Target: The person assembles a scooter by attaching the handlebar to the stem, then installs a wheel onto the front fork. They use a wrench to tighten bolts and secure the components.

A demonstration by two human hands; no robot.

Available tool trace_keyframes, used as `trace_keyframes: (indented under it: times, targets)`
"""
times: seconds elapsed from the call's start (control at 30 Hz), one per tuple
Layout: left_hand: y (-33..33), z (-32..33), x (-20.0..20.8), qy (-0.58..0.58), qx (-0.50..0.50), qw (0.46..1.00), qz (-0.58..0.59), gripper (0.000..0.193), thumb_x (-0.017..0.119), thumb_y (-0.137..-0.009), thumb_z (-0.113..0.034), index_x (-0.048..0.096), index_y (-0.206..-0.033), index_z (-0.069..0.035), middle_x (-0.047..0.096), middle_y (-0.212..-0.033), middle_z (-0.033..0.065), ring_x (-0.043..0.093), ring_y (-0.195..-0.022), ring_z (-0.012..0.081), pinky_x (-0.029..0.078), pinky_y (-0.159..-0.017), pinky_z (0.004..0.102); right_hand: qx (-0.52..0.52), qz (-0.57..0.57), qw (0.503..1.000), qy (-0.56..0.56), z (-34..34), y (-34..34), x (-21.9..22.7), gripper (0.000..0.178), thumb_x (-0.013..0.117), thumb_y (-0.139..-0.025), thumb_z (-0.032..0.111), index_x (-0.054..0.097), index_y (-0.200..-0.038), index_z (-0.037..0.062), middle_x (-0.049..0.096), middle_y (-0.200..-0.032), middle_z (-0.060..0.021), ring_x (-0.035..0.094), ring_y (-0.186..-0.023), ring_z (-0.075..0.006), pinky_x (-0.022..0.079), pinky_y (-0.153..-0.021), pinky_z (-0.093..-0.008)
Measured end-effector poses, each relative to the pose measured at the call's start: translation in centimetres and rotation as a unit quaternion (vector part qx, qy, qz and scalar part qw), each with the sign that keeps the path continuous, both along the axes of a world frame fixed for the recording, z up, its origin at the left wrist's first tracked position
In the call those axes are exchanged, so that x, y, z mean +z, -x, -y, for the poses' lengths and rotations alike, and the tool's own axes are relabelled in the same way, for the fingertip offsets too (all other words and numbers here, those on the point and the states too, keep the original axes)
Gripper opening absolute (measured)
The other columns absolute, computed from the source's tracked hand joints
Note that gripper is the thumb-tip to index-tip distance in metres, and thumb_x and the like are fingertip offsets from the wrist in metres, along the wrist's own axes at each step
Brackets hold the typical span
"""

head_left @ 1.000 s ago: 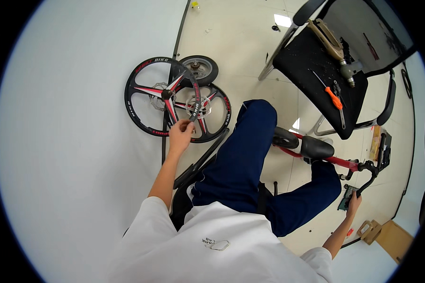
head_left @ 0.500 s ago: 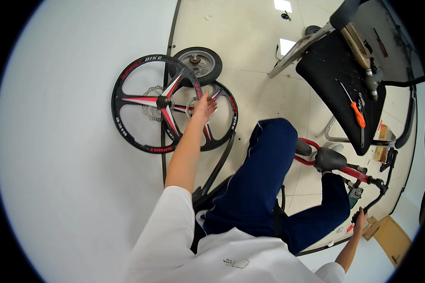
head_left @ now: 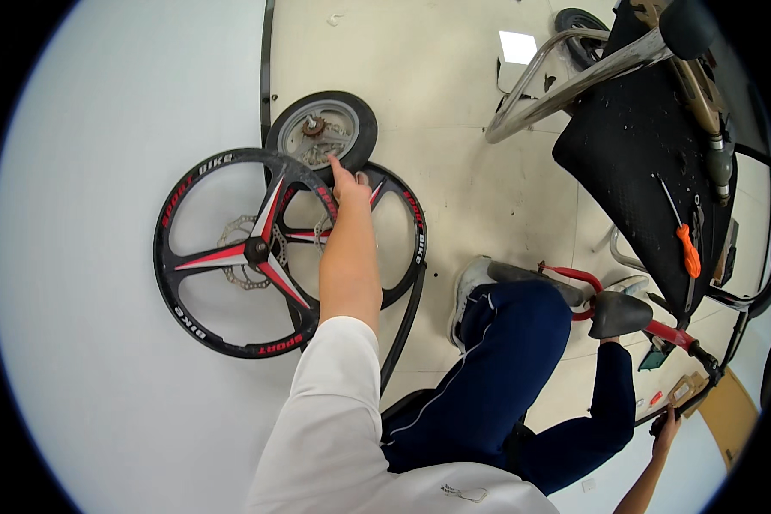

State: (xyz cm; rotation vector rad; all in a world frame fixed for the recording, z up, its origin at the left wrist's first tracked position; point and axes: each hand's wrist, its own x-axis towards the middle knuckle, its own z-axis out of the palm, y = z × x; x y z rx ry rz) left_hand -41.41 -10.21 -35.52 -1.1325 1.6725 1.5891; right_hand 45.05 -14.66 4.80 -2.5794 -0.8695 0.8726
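Note:
My left hand (head_left: 349, 182) reaches past two black three-spoke wheels to the small grey wheel (head_left: 364, 128) with its black tyre and sprocket. Its fingers bend at the tyre's near edge and seem to grip it; the wrist hides part of the contact. The nearer spoked wheel (head_left: 270, 207), red and white on its spokes, leans at the wall with a brake disc behind it. Partly behind it is the second spoked wheel (head_left: 419, 223). At the lower right, my right hand (head_left: 666, 435) is closed around a black handlebar grip (head_left: 658, 423) of a red bicycle (head_left: 668, 332) with a dark saddle.
A chair with a black seat (head_left: 634, 163) stands at the upper right, holding an orange-handled screwdriver (head_left: 689, 251) and other tools. Its metal tube legs (head_left: 540, 107) reach over the tiled floor. Another small wheel (head_left: 581, 38) lies behind. A pale wall (head_left: 103, 257) rises on the left.
The view has shifted. My left hand has gone from open beside the spoked wheels to bent fingers at the small wheel's tyre. The nearer spoked wheel has turned slightly counterclockwise. My right hand stays on the grip.

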Motion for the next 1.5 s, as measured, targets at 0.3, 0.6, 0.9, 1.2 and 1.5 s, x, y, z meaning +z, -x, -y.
trace_keyframes:
  times: [0.3,0.6,0.9,1.2,1.5]
  targets:
    - [3.0,-5.2,0.8,-0.203,0.059,0.976,-0.050,0.027,0.064,-0.082,-0.025,0.059,-0.099,-0.005,0.065,-0.094,0.0067,0.064,-0.085,0.0217,0.055,-0.076,0.0308,0.011,-0.019,1.000,-0.015,-2.2,-1.2,-0.8,0.031,0.059,-0.092,0.024,0.039,-0.069,0.0145,0.036,-0.050,0.0033,0.036,-0.035,-0.0094,0.028,-0.034,-0.0263]
    - [1.6,-7.1,9.8,-0.124,-0.090,0.987,-0.036,0.029,0.070,-0.076,-0.010,0.057,-0.100,-0.001,0.061,-0.104,0.0149,0.065,-0.086,0.0302,0.060,-0.073,0.0432,0.003,-0.053,0.998,-0.024,-3.2,0.2,0.6,0.033,0.059,-0.091,0.025,0.037,-0.068,0.0169,0.035,-0.050,0.0035,0.034,-0.036,-0.0087,0.025,-0.035,-0.0252]
    - [-6.9,-2.3,21.8,0.119,-0.493,0.798,-0.324,0.046,0.077,-0.059,-0.025,0.063,-0.095,-0.001,0.067,-0.094,0.0152,0.065,-0.087,0.0286,0.050,-0.076,0.0385,0.011,-0.072,0.996,-0.056,-0.5,-3.0,2.8,0.029,0.060,-0.090,0.021,0.039,-0.072,0.0144,0.037,-0.051,0.0035,0.037,-0.037,-0.0086,0.029,-0.034,-0.0253]
    - [-13.9,6.2,34.6,0.198,-0.625,0.579,-0.484,0.052,0.076,-0.061,-0.036,0.061,-0.090,0.004,0.067,-0.084,0.0236,0.066,-0.081,0.0366,0.050,-0.072,0.0408,0.036,-0.122,0.989,-0.075,1.2,-5.6,4.5,0.033,0.059,-0.092,0.022,0.037,-0.067,0.0154,0.036,-0.051,0.0054,0.033,-0.038,-0.0069,0.027,-0.037,-0.0244]
    - [-19.0,17.5,42.0,0.111,-0.599,0.626,-0.487,0.050,0.081,-0.067,-0.027,0.056,-0.096,0.006,0.067,-0.086,0.0161,0.065,-0.076,0.0220,0.050,-0.071,0.0322,0.055,-0.151,0.980,-0.120,4.2,-8.3,6.2,0.027,0.058,-0.091,0.023,0.044,-0.069,0.0140,0.041,-0.054,0.0046,0.039,-0.042,-0.0079,0.034,-0.041,-0.0240]
